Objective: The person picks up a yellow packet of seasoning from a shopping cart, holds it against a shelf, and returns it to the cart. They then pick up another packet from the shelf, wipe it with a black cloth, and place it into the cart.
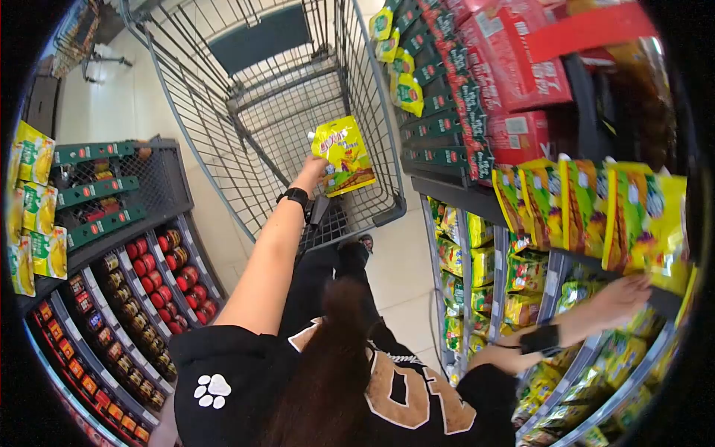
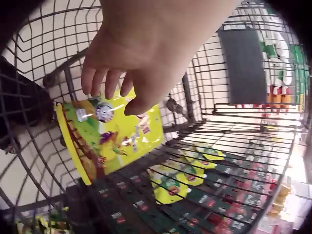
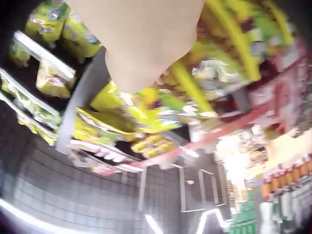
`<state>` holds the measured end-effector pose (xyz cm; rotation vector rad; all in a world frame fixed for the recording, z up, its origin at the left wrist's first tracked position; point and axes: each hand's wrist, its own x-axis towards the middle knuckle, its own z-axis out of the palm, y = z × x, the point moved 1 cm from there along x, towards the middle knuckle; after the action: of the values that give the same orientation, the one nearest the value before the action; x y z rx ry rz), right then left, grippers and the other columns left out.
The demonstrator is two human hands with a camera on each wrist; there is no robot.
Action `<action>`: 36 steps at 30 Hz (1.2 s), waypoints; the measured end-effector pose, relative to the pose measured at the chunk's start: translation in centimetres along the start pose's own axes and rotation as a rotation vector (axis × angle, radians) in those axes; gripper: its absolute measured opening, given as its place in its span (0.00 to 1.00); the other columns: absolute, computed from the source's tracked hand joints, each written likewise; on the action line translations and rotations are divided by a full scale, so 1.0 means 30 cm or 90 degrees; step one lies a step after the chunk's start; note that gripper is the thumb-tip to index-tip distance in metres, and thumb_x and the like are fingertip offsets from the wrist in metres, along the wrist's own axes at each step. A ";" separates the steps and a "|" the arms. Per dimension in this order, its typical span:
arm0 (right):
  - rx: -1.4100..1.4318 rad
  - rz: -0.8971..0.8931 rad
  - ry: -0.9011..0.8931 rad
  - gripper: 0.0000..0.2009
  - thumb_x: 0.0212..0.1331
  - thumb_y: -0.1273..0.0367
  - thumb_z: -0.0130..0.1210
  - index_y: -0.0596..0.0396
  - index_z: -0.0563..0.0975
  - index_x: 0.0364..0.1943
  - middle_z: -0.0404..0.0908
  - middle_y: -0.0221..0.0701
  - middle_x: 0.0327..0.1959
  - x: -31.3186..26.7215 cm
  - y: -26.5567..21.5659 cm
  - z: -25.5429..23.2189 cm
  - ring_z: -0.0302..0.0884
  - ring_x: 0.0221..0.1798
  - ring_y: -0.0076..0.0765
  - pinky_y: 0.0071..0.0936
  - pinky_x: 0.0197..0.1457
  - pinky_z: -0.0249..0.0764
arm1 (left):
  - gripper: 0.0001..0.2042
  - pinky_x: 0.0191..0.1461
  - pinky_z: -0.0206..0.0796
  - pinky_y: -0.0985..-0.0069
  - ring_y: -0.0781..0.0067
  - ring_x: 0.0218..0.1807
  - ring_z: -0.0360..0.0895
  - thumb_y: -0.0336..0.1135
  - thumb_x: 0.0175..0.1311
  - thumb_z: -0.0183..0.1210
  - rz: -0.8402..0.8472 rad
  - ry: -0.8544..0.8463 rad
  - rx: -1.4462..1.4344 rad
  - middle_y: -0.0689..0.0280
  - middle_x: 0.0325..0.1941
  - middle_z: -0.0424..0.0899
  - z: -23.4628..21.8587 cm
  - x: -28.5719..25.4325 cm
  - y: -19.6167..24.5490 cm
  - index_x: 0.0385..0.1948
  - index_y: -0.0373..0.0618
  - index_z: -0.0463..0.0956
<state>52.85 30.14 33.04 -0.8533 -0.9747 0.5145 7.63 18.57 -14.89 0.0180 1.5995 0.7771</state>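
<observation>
My left hand (image 1: 316, 168) reaches over the shopping cart (image 1: 387, 212) and pinches the edge of a yellow printed pouch (image 1: 344, 153). In the left wrist view the thumb and fingertips of the left hand (image 2: 131, 63) overlap the pouch (image 2: 112, 136), which hangs tilted inside the wire basket. On the right, my right hand (image 1: 625, 296) is at the shelf, beside the last yellow pouch (image 1: 666, 216) of a standing row. The right wrist view is blurred; there the right hand (image 3: 141, 53) lies against yellow pouches (image 3: 146, 105), its fingers mostly hidden, so I cannot tell their grip.
Red packs (image 1: 514, 74) and green-fronted trays (image 1: 432, 123) line the shelf on the right. Lower tiers hold more yellow pouches (image 1: 525, 272). To the left, another shelf carries red-lidded jars (image 1: 149, 276) and yellow bags (image 1: 41, 208). Floor tiles (image 1: 402, 287) show between cart and shelf.
</observation>
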 end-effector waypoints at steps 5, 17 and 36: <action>-0.157 0.272 -0.084 0.12 0.56 0.65 0.40 0.58 0.71 0.31 0.74 0.34 0.31 -0.744 0.498 0.296 0.69 0.35 0.32 0.29 0.46 0.64 | 0.34 0.51 0.55 0.60 0.56 0.53 0.61 0.41 0.44 0.61 -0.130 0.049 0.021 0.51 0.54 0.61 0.004 0.070 -0.204 0.53 0.37 0.54; -0.534 0.736 -0.794 0.33 0.45 0.63 0.53 0.60 0.54 0.57 0.51 0.51 0.58 -1.534 1.360 0.214 0.50 0.61 0.51 0.33 0.61 0.52 | 0.19 0.32 0.61 0.79 0.77 0.33 0.71 0.40 0.49 0.60 -0.023 0.042 0.070 0.64 0.31 0.76 0.027 0.184 -0.313 0.37 0.34 0.71; -0.134 0.672 -0.604 0.30 0.49 0.67 0.56 0.55 0.55 0.56 0.65 0.38 0.46 -1.200 0.866 0.456 0.63 0.50 0.35 0.29 0.54 0.60 | 0.14 0.40 0.61 0.85 0.85 0.35 0.70 0.33 0.49 0.58 0.261 -0.279 0.034 0.70 0.34 0.77 -0.177 -0.493 0.325 0.37 0.38 0.74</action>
<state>23.15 24.74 -2.27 -1.3323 -1.3871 1.8615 1.90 17.11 2.64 0.5345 1.2066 0.9676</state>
